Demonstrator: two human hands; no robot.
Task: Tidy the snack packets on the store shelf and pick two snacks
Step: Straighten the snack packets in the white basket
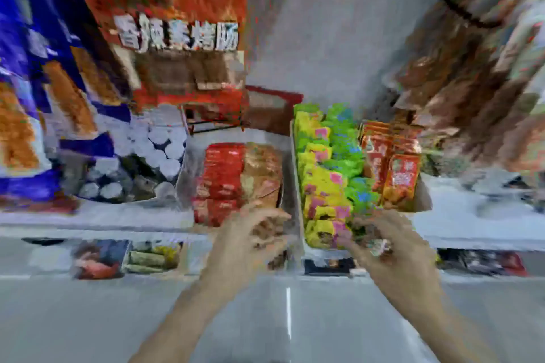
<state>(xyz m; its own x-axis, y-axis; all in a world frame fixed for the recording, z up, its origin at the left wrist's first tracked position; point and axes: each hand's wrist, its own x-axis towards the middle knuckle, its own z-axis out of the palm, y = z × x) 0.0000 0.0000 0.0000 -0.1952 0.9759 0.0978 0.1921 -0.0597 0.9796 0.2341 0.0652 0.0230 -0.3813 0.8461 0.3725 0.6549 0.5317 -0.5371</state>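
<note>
Head view only, v. blurred. Both hands at front edge of white shelf (460,224).

L hand (250,240): fingers curled at front of clear bin (287,162) w/ red packets (222,177) and brown packets (262,169). Looks like it holds a brownish packet, but too smeared; can't tell if it's clamped on anything.

R hand (386,242): fingers curled round a small packet (379,246), at front of white tray (295,162) w/ yellow-pink packets (320,186), green packets (349,162) beside them, orange-red packets (392,165) on the right.

Packets stand upright in rows, prob so fronts face shoppers. Hands low at row fronts, likely squaring up front packets or lifting one out. Big red pack (182,23) and blue pack (35,82) hang upper left.
</note>
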